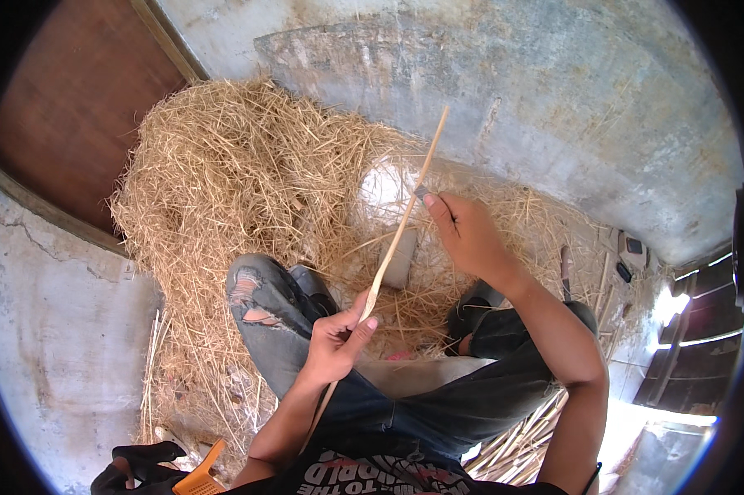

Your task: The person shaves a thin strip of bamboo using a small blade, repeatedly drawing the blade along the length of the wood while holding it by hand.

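I sit on the ground with a long thin cane strip (405, 216) running up from my lap toward the wall. My left hand (337, 338) grips the strip near its lower part, fingers closed round it. My right hand (464, 233) is higher up, pinching a small dark blade against the strip about a third of the way from its top. My knees in torn grey jeans (265, 307) spread to either side. The strip's lower end is hidden behind my left forearm.
A big heap of dry straw (240, 173) lies in front and to the left. A grey block (403, 260) stands between my feet. More cane strips (516, 441) lie at lower right, a knife (565, 268) at right, a wooden door (75, 107) at upper left.
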Tool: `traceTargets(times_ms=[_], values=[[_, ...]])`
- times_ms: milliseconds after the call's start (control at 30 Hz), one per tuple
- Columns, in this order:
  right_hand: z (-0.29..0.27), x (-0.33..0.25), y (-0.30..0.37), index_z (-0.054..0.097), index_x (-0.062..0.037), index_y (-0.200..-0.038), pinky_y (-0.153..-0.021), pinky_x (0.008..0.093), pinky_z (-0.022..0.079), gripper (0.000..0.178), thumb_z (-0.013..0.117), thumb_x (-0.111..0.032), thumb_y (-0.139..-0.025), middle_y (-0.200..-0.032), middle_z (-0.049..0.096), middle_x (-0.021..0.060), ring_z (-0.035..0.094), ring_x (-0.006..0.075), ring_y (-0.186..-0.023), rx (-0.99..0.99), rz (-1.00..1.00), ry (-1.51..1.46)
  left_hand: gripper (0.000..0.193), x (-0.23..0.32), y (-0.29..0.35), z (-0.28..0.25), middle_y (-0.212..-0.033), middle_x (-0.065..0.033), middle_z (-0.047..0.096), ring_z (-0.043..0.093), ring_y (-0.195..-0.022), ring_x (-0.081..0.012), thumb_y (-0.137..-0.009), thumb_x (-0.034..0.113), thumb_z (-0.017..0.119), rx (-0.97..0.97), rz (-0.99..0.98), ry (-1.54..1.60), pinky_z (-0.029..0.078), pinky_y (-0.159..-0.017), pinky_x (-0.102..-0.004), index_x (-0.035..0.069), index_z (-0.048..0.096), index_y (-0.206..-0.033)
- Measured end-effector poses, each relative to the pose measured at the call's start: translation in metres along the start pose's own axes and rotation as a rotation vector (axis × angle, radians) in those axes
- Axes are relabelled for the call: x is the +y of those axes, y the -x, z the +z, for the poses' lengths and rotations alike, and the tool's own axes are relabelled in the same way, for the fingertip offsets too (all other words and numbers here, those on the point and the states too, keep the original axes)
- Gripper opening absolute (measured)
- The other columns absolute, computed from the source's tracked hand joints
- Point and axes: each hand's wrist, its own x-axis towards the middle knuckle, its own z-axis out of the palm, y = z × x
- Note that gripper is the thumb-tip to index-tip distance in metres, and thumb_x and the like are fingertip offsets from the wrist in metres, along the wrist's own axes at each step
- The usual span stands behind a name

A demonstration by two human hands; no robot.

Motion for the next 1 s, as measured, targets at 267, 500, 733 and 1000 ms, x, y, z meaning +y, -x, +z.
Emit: traceTargets(times_ms=[267,500,733,1000], values=[[0.021,-0.02,0.017,0.062,0.0011,-0.078,-0.057,0.0482,0.044,0.046,0.048,-0.035,-0.104,-0.064,0.056,0.0246,0.059,0.0435,-0.062,-0.138,-0.069,0.084,0.045,0.001,0.004,-0.007,-0.065,0.0083,0.047,0.036,-0.053,-0.0001,-0.101,0.006,0.058,0.016,-0.022,0.037,0.028,-0.048,-0.0198,0.003,0.049,-0.145],[0.036,-0.017,0.029,0.059,0.0041,-0.076,-0.055,0.0439,0.04,0.051,0.046,-0.036,-0.105,-0.057,0.052,0.0204,0.049,0.0353,-0.051,-0.375,-0.1,-0.193,0.044,-0.001,0.008,-0.011,-0.058,0.0063,0.046,0.034,-0.045,-0.0015,-0.101,0.007,0.057,-0.027,-0.008,0.163,0.026,-0.043,-0.0222,0.004,0.049,-0.145],[0.03,-0.015,0.028,0.06,0.0022,-0.077,-0.055,0.0366,0.039,0.051,0.05,-0.04,-0.104,-0.057,0.047,0.0114,0.045,0.0166,-0.054,-0.733,-0.015,-0.363,0.044,0.002,0.003,-0.014,-0.057,0.0061,0.045,0.034,-0.044,-0.0015,-0.102,0.007,0.056,0.015,-0.025,0.189,0.025,-0.041,-0.0228,0.006,0.049,-0.145],[0.028,-0.033,0.026,0.063,0.0005,-0.08,-0.053,0.0362,0.04,0.033,0.07,-0.03,-0.093,-0.061,0.053,0.0116,0.048,0.0199,-0.053,-0.164,-0.148,-0.296,0.047,0.007,-0.001,0.004,-0.073,0.0082,0.052,0.041,-0.062,0.0003,-0.099,0.007,0.06,0.083,0.114,-0.165,0.032,-0.054,-0.0178,0.001,0.049,-0.145]])
